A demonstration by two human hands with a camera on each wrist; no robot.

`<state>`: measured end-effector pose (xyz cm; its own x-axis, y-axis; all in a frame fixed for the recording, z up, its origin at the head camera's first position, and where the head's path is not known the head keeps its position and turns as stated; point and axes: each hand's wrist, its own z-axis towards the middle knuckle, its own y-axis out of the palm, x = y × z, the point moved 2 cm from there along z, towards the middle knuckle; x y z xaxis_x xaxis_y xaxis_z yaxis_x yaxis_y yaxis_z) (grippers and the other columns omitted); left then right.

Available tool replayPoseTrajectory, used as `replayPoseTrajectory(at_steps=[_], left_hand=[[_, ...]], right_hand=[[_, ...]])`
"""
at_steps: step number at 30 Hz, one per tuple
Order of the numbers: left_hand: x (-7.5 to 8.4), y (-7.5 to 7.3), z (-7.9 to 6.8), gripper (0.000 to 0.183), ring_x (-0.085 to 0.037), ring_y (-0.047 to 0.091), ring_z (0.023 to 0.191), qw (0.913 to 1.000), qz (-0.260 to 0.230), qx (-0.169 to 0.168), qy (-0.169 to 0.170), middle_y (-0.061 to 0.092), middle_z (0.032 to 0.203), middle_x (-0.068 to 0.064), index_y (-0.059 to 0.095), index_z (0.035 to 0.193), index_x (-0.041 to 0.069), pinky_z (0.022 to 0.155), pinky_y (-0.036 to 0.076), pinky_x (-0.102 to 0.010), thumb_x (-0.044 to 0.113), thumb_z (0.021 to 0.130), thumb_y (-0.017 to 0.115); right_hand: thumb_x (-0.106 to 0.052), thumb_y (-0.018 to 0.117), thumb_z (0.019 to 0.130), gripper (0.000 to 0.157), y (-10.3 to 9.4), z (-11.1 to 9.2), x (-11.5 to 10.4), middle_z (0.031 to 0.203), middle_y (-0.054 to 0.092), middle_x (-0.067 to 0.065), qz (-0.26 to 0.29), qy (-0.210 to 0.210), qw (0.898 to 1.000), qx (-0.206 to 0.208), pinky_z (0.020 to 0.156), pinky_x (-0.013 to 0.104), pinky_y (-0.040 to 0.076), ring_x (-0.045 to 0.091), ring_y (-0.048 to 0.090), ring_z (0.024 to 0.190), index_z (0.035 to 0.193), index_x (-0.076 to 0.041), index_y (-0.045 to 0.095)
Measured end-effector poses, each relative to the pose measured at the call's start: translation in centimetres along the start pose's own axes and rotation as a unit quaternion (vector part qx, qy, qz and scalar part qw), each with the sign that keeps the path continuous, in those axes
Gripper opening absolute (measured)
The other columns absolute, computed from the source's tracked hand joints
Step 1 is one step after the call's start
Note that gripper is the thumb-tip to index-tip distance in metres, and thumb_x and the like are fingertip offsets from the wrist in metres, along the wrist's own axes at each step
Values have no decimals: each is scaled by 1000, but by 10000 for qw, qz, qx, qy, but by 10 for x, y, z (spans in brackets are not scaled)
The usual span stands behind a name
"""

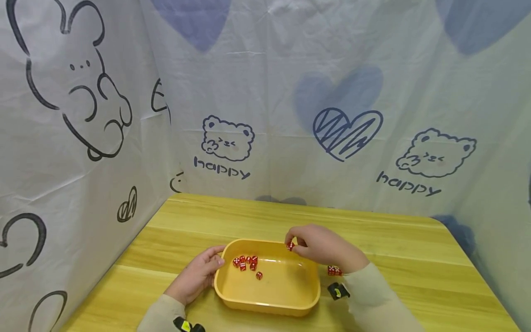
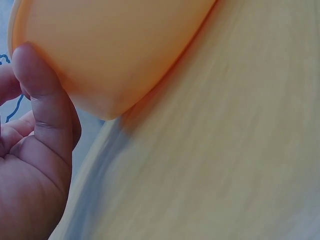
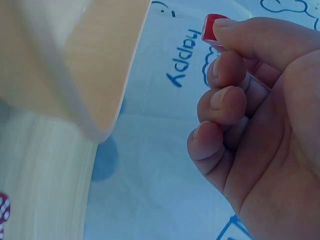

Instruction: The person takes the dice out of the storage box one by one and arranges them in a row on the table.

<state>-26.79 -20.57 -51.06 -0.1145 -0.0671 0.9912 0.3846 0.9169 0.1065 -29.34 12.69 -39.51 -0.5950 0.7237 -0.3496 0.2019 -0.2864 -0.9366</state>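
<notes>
One red die (image 1: 290,246) is pinched between the thumb and fingertips of the right hand (image 1: 319,242); the right wrist view shows the thumb pressed to it and the other fingers curled toward the palm. In the head view this die appears at the far wall of a yellow tub (image 1: 286,283), toward the right corner, and the right wrist view shows it clear of the tub's edge. The left hand (image 1: 199,274) grips the tub's left end, its thumb at the rim and its fingers along the outside. Inside, a group of red dice (image 1: 248,260) sits close together near the left end, and a single die (image 1: 259,275) lies just apart from them, nearer the person. Beyond the tub's right side, more dice (image 1: 334,270) stand side by side on the table (image 1: 415,258), partly hidden by the right forearm. Both arms wear pale sleeves (image 1: 381,295), with a black device (image 1: 339,291) at the right wrist and another (image 1: 188,325) at the left. Around the yellow wood-grained tabletop hangs white cloth (image 1: 269,78) printed with hearts, bear faces and the word "happy", and a large outlined figure (image 1: 83,87) on the left.
</notes>
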Motion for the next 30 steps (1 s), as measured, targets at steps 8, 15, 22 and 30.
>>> replayPoseTrajectory(at_steps=[8,15,22,30], left_hand=[[0,0,0,56,-18,60,81,10000,-10,15,16,56,104,-14,29,154,-4,64,56,-28,18,108,52],[1,0,-1,57,-18,61,83,10000,-39,48,-2,56,105,-15,29,154,-4,66,57,-29,18,107,52],[2,1,-1,56,-19,61,83,10000,-52,58,-16,56,104,-15,30,154,-4,67,58,-30,17,107,52],[0,1,-1,56,-19,61,83,10000,-18,85,-35,55,104,-16,31,154,-3,66,58,-30,17,107,52]], right_hand=[[-18,64,98,17,1,-18,21,71,53,-7,213,154,9996,129,59,29,44,8,47,62,113,-21,70],[-14,63,98,18,4,-35,41,68,51,-7,415,512,9974,279,56,28,41,9,44,58,112,-21,69],[-15,64,97,16,3,-57,61,70,52,-6,595,902,9929,489,55,28,42,11,47,59,109,-25,68],[-16,67,97,15,9,-86,89,69,51,-5,795,1248,9868,661,53,28,42,11,45,58,111,-19,68]])
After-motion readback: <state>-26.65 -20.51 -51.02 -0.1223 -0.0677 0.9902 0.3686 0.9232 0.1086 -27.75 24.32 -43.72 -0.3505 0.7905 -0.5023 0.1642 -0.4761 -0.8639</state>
